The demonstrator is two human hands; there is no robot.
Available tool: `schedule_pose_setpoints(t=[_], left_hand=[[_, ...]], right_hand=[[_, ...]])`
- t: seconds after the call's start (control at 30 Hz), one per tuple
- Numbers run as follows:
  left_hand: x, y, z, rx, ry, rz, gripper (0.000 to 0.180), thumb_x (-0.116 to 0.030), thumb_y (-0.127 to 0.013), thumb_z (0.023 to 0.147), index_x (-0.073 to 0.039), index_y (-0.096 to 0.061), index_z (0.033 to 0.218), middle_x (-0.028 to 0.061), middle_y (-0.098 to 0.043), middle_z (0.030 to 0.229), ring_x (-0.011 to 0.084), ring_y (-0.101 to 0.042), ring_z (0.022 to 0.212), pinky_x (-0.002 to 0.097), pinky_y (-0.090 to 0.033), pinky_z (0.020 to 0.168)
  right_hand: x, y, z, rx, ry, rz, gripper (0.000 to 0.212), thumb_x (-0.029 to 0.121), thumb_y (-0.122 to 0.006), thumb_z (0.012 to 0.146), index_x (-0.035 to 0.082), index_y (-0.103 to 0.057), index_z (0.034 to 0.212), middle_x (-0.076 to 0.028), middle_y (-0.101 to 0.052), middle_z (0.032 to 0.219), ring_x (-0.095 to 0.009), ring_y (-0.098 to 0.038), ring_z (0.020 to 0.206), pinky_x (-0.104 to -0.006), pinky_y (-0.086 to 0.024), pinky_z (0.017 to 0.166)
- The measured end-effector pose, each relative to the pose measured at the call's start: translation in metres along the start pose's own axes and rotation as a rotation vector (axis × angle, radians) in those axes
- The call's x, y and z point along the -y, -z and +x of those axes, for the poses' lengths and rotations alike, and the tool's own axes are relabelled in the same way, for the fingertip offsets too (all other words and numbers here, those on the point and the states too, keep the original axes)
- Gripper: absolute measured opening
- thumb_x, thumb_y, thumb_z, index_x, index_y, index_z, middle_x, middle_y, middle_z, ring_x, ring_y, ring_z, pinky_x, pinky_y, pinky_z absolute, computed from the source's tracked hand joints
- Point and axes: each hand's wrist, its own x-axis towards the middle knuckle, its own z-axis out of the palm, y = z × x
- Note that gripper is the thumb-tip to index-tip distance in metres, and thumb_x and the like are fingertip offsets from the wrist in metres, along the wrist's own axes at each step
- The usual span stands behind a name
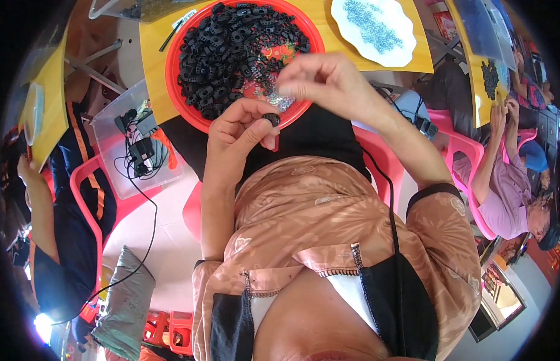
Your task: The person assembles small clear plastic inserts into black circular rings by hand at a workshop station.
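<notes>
Head view shows my left hand [241,129] pinching a small black round plastic part [271,118] between thumb and forefinger, just below the round red plastic tray [171,78] heaped with black parts on the yellow worktop [150,36]. My right hand [325,78] hovers over the tray's near rim, fingertips pressed together on something too small to tell.

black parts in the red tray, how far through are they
No finished pile is visible, so what is done cannot be told. In hand: the left hand pinches one small black part at its fingertips, and the right hand hovers with pinched fingers over the red tray. Left: a big heap of black parts fills most of the tray.
</notes>
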Motion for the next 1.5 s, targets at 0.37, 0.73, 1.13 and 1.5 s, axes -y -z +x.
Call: schedule_pose_setpoints(t=[0.37,0.73,1.13,1.5], left_hand=[[0.002,0.004,0.0,-0.062,-0.072,-0.05,0.015,-0.006,-0.059,0.09,0.0,-0.059,0.104,0.0042,-0.063,0.082,0.0088,-0.056,0.068,0.021,-0.045,0.063],[0.001,0.002,0.006,-0.091,-0.044,-0.145,0.012,-0.014,-0.056,0.094,-0.003,-0.056,0.101,0.0023,-0.06,0.079,0.0071,-0.054,0.066,0.0193,-0.043,0.06],[0.001,-0.004,0.015,-0.088,0.014,-0.334,0.023,-0.019,-0.057,0.095,-0.004,-0.059,0.112,0.0,-0.059,0.077,0.005,-0.052,0.064,0.0186,-0.037,0.054],[-0.003,-0.004,0.013,-0.145,-0.009,-0.197,0.02,-0.012,-0.059,0.093,-0.002,-0.059,0.11,0.0011,-0.063,0.082,0.0057,-0.057,0.066,0.0181,-0.041,0.056]], right_hand=[[-0.017,-0.005,0.057,-0.228,0.198,-1.051,0.016,0.023,-0.068,0.079,0.008,-0.07,0.084,-0.012,-0.063,0.073,-0.032,-0.063,0.074,-0.0429,-0.049,0.066],[-0.006,0.006,0.059,-0.132,0.26,-0.92,0.014,0.017,-0.069,0.076,0.003,-0.067,0.081,-0.012,-0.064,0.071,-0.028,-0.064,0.067,-0.0389,-0.049,0.061],[0.006,-0.009,0.024,0.047,0.282,-0.005,0.019,0.021,-0.072,0.08,0.005,-0.066,0.09,-0.001,-0.057,0.085,-0.009,-0.052,0.071,-0.0244,-0.043,0.063],[0.035,-0.007,0.009,-0.033,0.56,-0.698,0.014,0.011,-0.066,0.078,0.004,-0.065,0.091,-0.01,-0.061,0.079,-0.03,-0.063,0.075,-0.0356,-0.05,0.062]])
